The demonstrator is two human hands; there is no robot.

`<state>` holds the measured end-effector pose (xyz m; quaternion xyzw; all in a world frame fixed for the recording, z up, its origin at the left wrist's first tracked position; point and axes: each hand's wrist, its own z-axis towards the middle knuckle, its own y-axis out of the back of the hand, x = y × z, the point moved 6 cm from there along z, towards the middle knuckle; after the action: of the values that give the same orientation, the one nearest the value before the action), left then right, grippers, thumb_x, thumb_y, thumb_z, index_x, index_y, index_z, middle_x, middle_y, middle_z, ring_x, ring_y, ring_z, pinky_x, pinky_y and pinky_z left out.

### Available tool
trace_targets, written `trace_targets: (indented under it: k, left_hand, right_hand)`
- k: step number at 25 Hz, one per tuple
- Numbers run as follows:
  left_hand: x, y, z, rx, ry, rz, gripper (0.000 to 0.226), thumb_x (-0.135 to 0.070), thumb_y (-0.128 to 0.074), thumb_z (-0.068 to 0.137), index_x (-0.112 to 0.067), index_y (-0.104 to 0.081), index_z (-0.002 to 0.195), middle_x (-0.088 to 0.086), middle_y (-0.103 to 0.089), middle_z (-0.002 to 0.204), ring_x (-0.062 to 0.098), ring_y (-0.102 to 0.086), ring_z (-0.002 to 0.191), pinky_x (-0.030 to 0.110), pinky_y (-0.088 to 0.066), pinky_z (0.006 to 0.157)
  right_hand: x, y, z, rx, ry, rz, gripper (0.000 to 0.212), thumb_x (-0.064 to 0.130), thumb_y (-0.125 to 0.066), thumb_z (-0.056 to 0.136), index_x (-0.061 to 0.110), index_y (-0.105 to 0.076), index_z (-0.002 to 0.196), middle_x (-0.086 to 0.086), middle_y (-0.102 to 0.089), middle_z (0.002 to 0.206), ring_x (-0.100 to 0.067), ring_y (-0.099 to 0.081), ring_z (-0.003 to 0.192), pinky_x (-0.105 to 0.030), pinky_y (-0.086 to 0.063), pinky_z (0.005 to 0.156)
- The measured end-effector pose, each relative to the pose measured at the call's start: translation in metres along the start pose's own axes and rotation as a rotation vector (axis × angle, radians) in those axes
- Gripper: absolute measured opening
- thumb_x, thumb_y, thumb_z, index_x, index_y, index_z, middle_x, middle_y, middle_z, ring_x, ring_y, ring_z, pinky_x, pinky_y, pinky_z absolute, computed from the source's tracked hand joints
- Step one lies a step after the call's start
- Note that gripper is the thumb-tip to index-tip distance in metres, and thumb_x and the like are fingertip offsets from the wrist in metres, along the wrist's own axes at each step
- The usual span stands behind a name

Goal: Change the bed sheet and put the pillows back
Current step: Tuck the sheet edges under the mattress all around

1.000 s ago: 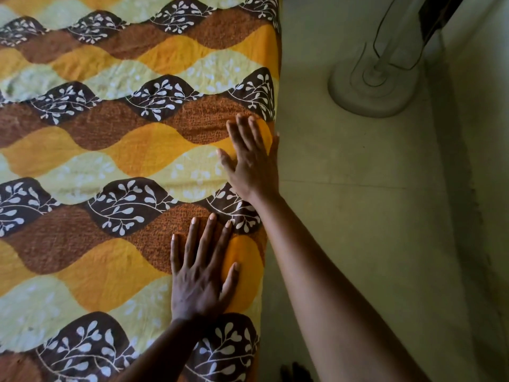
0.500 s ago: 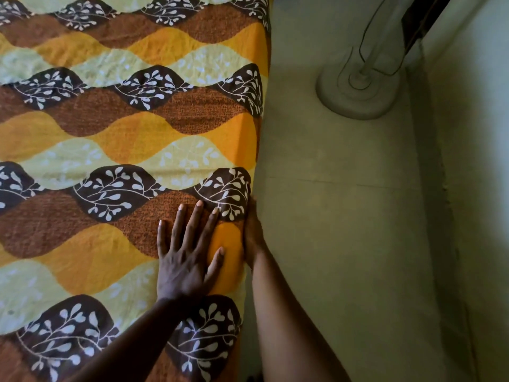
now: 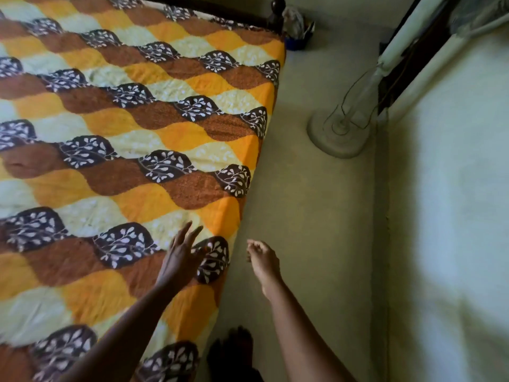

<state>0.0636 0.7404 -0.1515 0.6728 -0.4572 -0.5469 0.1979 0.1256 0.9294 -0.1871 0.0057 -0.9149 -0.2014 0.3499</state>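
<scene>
A sheet [image 3: 110,133] patterned in wavy bands of orange, brown and pale yellow, with dark leaf-printed patches, is spread flat over the bed and fills the left and middle of the view; its right border is folded down over the side of the mattress [image 3: 242,205]. Near that edge, low in the picture, the left hand [image 3: 179,260] is held out over the sheet, back upward, with its fingers [image 3: 190,230] straight and slightly spread. The hand is blurred, so whether the sheet is touched cannot be told. Below it, a bare foot [image 3: 234,351] is seen on the floor [image 3: 297,216], just beside the bed. To the right of the mattress edge, the right hand [image 3: 261,257] is raised over the floor, apart from the sheet, and its fingers [image 3: 253,245] are loosely curled with nothing held in them. At the far corner of the bed a dark wooden bedpost [image 3: 276,9] is seen, and a blue container [image 3: 296,42] is set on the floor just beside it. Further right, the round pale base of a standing fan [image 3: 338,133] rests on the floor close to the wall [image 3: 454,188], which takes up the right side of the view.
</scene>
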Motion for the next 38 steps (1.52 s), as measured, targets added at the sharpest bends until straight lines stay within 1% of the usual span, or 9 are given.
trace_targets:
  k: [8,11,18,21,23,29,32,34,38]
  left_hand:
    - [0.107,0.02,-0.261,-0.174,0.537,-0.519,0.032,-0.022,-0.054,0.093,-0.015,-0.056,0.124,0.011,-0.055,0.128,0.026,-0.051,0.12,0.036,-0.041,0.097]
    - [0.121,0.016,-0.362,-0.364,0.761,-0.672,0.028,-0.017,-0.051,0.095,-0.011,-0.057,0.121,0.004,-0.055,0.114,0.019,-0.052,0.107,0.029,-0.043,0.079]
    - [0.108,-0.055,-0.588,-0.857,1.154,-1.073,0.031,-0.02,-0.046,0.097,-0.01,-0.054,0.126,0.007,-0.053,0.127,0.025,-0.048,0.121,0.041,-0.04,0.098]
    - [0.101,-0.084,-0.684,-1.113,1.304,-1.182,0.036,-0.023,-0.045,0.097,-0.009,-0.05,0.13,0.01,-0.051,0.132,0.029,-0.045,0.125,0.039,-0.041,0.093]
    - [0.098,-0.109,-0.748,-1.294,1.389,-1.238,0.038,-0.026,-0.045,0.097,-0.011,-0.05,0.132,0.009,-0.05,0.134,0.028,-0.045,0.124,0.038,-0.041,0.092]
    - [0.074,-0.2,-0.914,-1.706,1.552,-1.353,0.038,-0.021,-0.045,0.098,-0.009,-0.047,0.134,0.01,-0.047,0.139,0.023,-0.049,0.113,0.031,-0.041,0.073]
    - [0.055,-0.255,-1.001,-1.793,1.652,-1.36,0.038,-0.016,-0.045,0.097,-0.004,-0.048,0.133,0.012,-0.047,0.138,0.027,-0.048,0.123,0.036,-0.041,0.09]
    - [0.037,-0.294,-1.06,-1.863,1.729,-1.386,0.038,-0.017,-0.046,0.097,-0.004,-0.049,0.132,0.011,-0.048,0.137,0.029,-0.047,0.125,0.036,-0.039,0.093]
    - [0.015,-0.358,-1.158,-1.917,1.92,-1.425,0.038,-0.011,-0.046,0.096,0.006,-0.048,0.13,0.022,-0.047,0.137,0.034,-0.045,0.125,0.041,-0.036,0.103]
  right_hand:
    - [-0.019,-0.036,-0.133,0.402,0.208,-0.513,0.028,0.032,-0.048,0.095,0.019,-0.063,0.115,-0.005,-0.065,0.118,-0.024,-0.06,0.107,-0.032,-0.048,0.085]
    - [-0.02,-0.067,-0.167,0.55,0.327,-0.619,0.029,0.029,-0.048,0.095,0.015,-0.063,0.115,-0.009,-0.063,0.121,-0.025,-0.059,0.107,-0.032,-0.046,0.085]
    - [-0.051,-0.16,-0.289,0.914,0.567,-0.955,0.027,0.029,-0.05,0.095,0.013,-0.064,0.112,-0.006,-0.061,0.107,-0.025,-0.057,0.104,-0.034,-0.046,0.089]
    - [-0.079,-0.212,-0.365,1.066,0.712,-1.087,0.028,0.028,-0.051,0.095,0.012,-0.065,0.113,-0.008,-0.065,0.109,-0.02,-0.056,0.092,-0.027,-0.046,0.073]
    - [-0.111,-0.243,-0.426,1.182,0.766,-1.183,0.031,0.028,-0.049,0.096,0.009,-0.063,0.116,-0.005,-0.064,0.094,-0.016,-0.055,0.08,-0.023,-0.04,0.059]
    - [-0.244,-0.302,-0.613,1.449,0.993,-1.433,0.022,0.027,-0.046,0.098,0.012,-0.062,0.101,0.001,-0.053,0.07,-0.011,-0.047,0.06,-0.014,-0.034,0.047]
    - [-0.339,-0.307,-0.701,1.614,0.996,-1.536,0.015,0.029,-0.047,0.097,0.021,-0.06,0.095,0.004,-0.052,0.081,-0.012,-0.051,0.073,-0.031,-0.041,0.067]
    - [-0.401,-0.306,-0.761,1.668,1.027,-1.615,0.019,0.034,-0.047,0.095,0.021,-0.06,0.102,0.002,-0.056,0.091,-0.015,-0.053,0.085,-0.033,-0.046,0.079]
    - [-0.494,-0.3,-0.867,1.87,1.047,-1.762,0.035,0.023,-0.044,0.099,-0.001,-0.052,0.122,-0.004,-0.05,0.095,-0.013,-0.048,0.085,-0.018,-0.037,0.063]
